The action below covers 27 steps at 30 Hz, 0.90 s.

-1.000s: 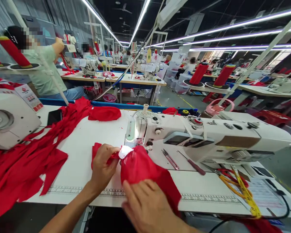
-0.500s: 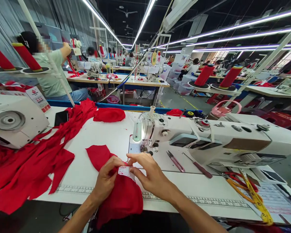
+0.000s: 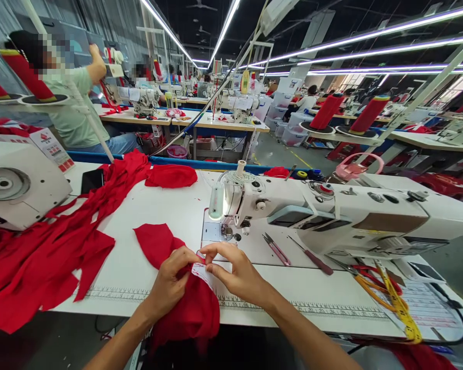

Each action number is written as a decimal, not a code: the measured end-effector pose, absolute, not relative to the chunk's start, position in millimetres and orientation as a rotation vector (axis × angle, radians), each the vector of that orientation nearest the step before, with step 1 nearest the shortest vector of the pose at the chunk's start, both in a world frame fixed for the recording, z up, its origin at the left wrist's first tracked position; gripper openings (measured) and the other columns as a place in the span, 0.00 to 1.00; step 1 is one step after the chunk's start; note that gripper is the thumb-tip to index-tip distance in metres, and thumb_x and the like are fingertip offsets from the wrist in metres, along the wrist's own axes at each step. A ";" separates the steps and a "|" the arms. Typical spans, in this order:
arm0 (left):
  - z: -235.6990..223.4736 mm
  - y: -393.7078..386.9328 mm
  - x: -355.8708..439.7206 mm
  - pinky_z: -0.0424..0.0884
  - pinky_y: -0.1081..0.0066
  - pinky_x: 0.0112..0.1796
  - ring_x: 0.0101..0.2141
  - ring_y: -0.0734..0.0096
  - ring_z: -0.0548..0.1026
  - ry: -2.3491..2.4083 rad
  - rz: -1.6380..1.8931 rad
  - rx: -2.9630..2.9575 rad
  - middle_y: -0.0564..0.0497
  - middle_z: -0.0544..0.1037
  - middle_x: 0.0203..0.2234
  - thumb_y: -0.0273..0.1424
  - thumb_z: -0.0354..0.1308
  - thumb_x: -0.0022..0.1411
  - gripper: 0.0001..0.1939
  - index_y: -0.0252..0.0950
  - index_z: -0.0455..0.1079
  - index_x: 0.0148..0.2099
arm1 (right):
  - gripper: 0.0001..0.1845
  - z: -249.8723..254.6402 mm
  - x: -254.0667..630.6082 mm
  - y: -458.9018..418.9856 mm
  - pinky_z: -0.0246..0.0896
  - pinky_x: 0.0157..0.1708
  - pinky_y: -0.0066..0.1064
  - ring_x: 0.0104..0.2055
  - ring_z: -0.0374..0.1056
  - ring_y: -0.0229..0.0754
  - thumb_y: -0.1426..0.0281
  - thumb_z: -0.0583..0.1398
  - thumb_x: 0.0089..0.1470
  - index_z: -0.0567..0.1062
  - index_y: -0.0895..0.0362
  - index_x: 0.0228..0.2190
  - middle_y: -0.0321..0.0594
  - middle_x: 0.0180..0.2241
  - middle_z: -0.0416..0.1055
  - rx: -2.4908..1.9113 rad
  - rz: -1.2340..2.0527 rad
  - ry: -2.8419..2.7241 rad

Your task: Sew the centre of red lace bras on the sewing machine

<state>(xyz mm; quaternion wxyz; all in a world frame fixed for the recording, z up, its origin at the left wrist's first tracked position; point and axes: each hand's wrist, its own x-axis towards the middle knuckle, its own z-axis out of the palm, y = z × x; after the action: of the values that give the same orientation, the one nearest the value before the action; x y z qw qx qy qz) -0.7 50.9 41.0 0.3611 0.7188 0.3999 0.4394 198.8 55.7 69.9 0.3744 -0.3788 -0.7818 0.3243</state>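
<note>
My left hand (image 3: pixel 172 280) is closed in a pinch on a red fabric piece (image 3: pixel 193 311) that drapes over the front edge of the white table (image 3: pixel 146 205). My right hand (image 3: pixel 237 272) pinches a small white label (image 3: pixel 201 271) lying on the top edge of that fabric. Both hands meet just in front of the needle area of the white sewing machine (image 3: pixel 332 216).
A heap of red fabric strips (image 3: pixel 57 252) covers the table's left side beside another machine (image 3: pixel 19 182). A thread snip (image 3: pixel 277 250), a red-handled tool (image 3: pixel 310 255), scissors and a yellow tape measure (image 3: pixel 397 303) lie to the right. A person in a green shirt (image 3: pixel 71 103) works behind.
My right hand came up from the near edge to the label. The red piece slid back from under the needle toward me, and both hands now pinch at the label.
</note>
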 end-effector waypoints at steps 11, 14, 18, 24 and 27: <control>60.8 52.7 -3.2 0.71 0.68 0.40 0.38 0.61 0.75 1.131 0.868 1.755 0.49 0.77 0.34 0.42 0.54 0.66 0.13 0.40 0.74 0.37 | 0.11 57.9 199.7 49.8 0.62 0.46 0.35 0.42 0.69 0.43 0.76 0.57 0.61 0.72 0.55 0.45 0.38 0.37 0.75 -1.035 0.474 -2.088; 62.2 65.0 -10.4 0.70 0.71 0.34 0.33 0.64 0.74 1.266 0.879 1.702 0.52 0.77 0.29 0.48 0.59 0.61 0.16 0.40 0.75 0.35 | 0.12 52.9 217.8 50.0 0.63 0.47 0.33 0.44 0.69 0.42 0.74 0.56 0.64 0.72 0.54 0.48 0.40 0.41 0.75 -1.270 0.221 -2.170; 69.6 77.8 -17.8 0.69 0.73 0.32 0.33 0.65 0.73 1.415 0.998 1.356 0.53 0.78 0.31 0.51 0.64 0.55 0.20 0.39 0.75 0.38 | 0.13 46.3 268.4 53.5 0.64 0.47 0.39 0.46 0.69 0.49 0.75 0.54 0.64 0.76 0.56 0.47 0.46 0.42 0.75 -1.862 -0.212 -2.071; 65.4 62.8 7.9 0.66 0.73 0.30 0.30 0.68 0.69 1.242 0.870 1.335 0.54 0.73 0.27 0.52 0.64 0.55 0.22 0.36 0.74 0.34 | 0.13 42.0 336.9 48.8 0.66 0.42 0.44 0.46 0.71 0.56 0.77 0.55 0.62 0.77 0.60 0.44 0.54 0.42 0.76 -2.265 -0.381 -1.828; 60.0 56.6 14.3 0.66 0.72 0.33 0.33 0.66 0.70 1.208 0.841 1.282 0.53 0.74 0.29 0.50 0.63 0.57 0.21 0.36 0.74 0.35 | 0.12 38.0 358.8 43.3 0.66 0.36 0.41 0.41 0.73 0.56 0.80 0.56 0.60 0.79 0.62 0.40 0.54 0.35 0.77 -2.401 -0.375 -1.751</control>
<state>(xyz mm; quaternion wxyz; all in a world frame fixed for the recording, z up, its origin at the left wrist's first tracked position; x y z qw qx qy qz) 14.3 56.6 60.0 0.5605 0.5441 0.5125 0.3567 358.8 43.3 38.0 0.0731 -0.7995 -0.5829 -0.1249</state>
